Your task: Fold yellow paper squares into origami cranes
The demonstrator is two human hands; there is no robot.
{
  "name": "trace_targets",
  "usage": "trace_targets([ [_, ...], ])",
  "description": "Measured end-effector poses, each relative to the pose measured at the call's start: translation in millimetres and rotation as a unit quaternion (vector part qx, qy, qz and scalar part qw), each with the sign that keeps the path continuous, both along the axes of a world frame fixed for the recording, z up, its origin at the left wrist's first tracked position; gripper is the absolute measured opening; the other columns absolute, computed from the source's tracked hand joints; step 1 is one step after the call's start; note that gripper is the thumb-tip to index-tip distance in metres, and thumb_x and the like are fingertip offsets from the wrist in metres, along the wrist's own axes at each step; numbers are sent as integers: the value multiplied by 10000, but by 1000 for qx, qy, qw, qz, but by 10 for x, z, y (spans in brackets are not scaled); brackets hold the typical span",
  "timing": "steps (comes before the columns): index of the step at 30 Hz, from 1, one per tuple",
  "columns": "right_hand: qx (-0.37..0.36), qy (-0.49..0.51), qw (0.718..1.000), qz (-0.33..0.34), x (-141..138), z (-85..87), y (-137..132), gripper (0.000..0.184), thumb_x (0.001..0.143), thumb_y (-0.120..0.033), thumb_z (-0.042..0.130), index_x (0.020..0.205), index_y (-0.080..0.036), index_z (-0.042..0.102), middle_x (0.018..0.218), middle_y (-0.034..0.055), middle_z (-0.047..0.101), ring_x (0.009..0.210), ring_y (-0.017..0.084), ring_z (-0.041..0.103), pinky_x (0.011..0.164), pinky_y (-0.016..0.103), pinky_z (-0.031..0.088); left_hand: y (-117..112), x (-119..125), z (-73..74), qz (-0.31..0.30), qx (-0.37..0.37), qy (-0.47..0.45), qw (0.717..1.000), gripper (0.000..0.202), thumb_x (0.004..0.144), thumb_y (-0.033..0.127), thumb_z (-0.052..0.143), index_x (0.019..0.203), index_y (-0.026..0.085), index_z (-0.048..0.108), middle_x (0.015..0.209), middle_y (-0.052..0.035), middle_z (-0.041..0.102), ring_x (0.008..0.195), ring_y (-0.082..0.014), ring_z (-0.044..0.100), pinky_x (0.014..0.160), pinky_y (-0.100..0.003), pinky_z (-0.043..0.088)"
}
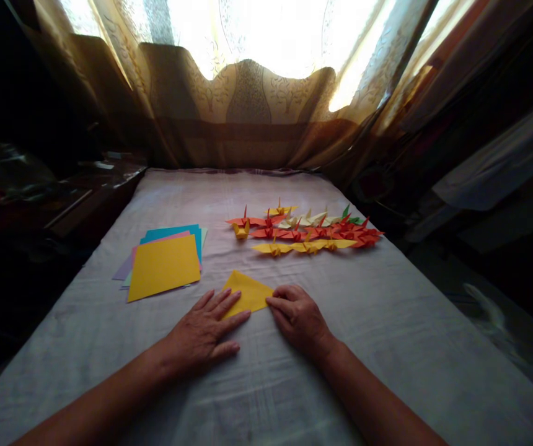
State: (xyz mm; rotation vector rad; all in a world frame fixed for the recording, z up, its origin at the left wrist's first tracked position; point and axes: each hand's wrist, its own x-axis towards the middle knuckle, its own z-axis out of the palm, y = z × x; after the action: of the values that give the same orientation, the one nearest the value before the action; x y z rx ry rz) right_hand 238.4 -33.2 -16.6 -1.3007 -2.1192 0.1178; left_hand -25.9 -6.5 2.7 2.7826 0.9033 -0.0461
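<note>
A yellow sheet folded into a triangle (249, 290) lies on the cloth-covered table (387, 322) in front of me. My left hand (204, 331) lies flat with its fingers stretched over the triangle's lower left edge. My right hand (298, 316) rests at the triangle's right corner, fingers bent and their tips pressing on the paper's edge. Neither hand lifts the paper.
A stack of coloured square sheets (164, 263), yellow on top, lies to the left. Several folded paper cranes (308, 232) in red, orange, yellow and white sit in rows further back on the right. Curtains (248, 93) hang behind the table. Dark clutter stands at the left.
</note>
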Motion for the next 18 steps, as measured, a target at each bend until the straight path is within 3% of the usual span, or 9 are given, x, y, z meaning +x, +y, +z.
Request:
trace_targets([
  [11,2,17,1000,-13,36,-35,16,209,867,-146,546,926,-218,733,912,69,684,879,199,626,811,319,526,45,-656,144,-34,-53,25,998,562,963,585,442,1492,445,314,1625,-59,210,1473,-361,244,1175,-559,186],
  [18,-65,-3,995,-70,0,2,-7,51,856,-212,599,839,-214,647,980,73,667,957,224,609,871,355,494,81,-928,294,-41,-27,19,999,503,939,569,508,1427,468,441,1587,-57,338,1425,-380,349,1132,-582,272],
])
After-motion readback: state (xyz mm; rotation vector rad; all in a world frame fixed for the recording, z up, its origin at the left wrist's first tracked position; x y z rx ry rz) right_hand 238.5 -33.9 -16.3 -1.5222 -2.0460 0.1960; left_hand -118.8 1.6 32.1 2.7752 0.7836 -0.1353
